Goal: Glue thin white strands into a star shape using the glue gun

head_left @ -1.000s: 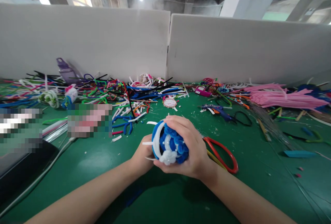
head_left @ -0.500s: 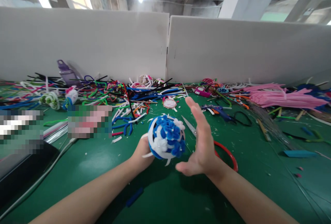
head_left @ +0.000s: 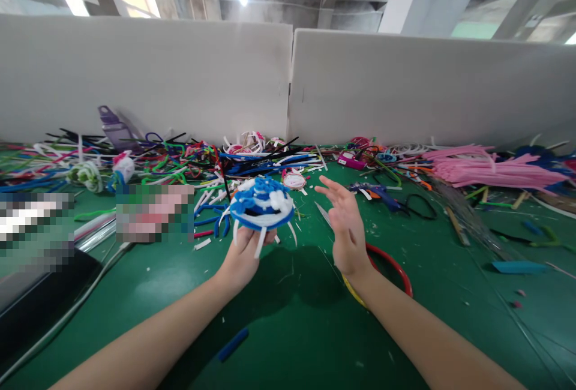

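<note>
My left hand (head_left: 243, 258) grips the underside of a blue and white pipe-cleaner bouquet (head_left: 262, 204), held above the green table. Fuzzy flowers crowd its top, a blue and white band rings it, and white pipe-cleaner ends hang below the rim. The part inside my fingers is hidden. To the right, my right hand (head_left: 346, 228) is raised with fingers apart, holding nothing and not touching the bouquet. Beneath and behind that hand lies a pair of scissors (head_left: 400, 267) with red and yellow handles, its blade pointing up and left.
Loose pipe cleaners (head_left: 270, 159) heap along the white partition (head_left: 180, 78). A purple bottle (head_left: 116, 128) stands at back left, a pink bundle (head_left: 495, 168) at back right. A blue glue gun (head_left: 382, 195) lies beyond my right hand. A white cable (head_left: 76, 294) crosses the left side.
The bouquet has moved left and away from me, tilting so its rim and hanging ends show. My right hand has turned and drawn back a little, with its fingers still apart.
</note>
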`<state>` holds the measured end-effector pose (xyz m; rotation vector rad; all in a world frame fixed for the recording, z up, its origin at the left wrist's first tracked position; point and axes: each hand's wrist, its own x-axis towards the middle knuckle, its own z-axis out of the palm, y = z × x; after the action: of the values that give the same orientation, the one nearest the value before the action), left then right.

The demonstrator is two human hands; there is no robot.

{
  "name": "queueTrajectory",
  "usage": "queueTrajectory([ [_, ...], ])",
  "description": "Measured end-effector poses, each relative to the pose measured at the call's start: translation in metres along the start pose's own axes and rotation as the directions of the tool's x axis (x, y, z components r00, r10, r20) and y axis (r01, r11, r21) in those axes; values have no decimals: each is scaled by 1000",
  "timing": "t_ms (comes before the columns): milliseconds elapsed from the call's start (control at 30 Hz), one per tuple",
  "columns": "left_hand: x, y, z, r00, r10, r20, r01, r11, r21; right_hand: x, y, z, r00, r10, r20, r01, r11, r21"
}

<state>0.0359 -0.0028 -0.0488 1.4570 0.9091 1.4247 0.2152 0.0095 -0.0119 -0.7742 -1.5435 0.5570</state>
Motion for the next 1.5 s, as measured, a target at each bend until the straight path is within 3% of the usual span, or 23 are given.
queueTrajectory([
  [100,5,10,3,997,-71,-32,60,964,-260,-1,2,0,1000,20,19,-20,1000,2],
  [233,9,17,5,984,-177,-30,147,890,-431,-1,6,0,999,40,21,-40,999,1],
  [433,11,14,1,972,-216,-97,152,884,-441,-3,10,0,996,84,43,-83,996,-21],
  [767,13,15,-2,977,-207,-45,158,855,-494,-4,10,1,987,128,99,-123,991,-51],
  [833,15,17,-3,970,-244,-13,192,796,-574,-4,10,1,987,125,105,-121,991,-49],
  [1000,19,24,-11,926,-353,129,313,535,-785,-5,11,2,984,133,120,-129,991,-40],
  [1067,20,26,-15,920,-359,155,326,486,-811,-5,10,2,981,145,125,-141,989,-44],
  [1300,20,26,-18,931,-321,176,326,506,-798,-5,11,3,984,140,110,-135,989,-54],
  [1500,21,26,-19,920,-361,154,335,518,-787,-5,11,3,984,136,116,-129,989,-67],
])
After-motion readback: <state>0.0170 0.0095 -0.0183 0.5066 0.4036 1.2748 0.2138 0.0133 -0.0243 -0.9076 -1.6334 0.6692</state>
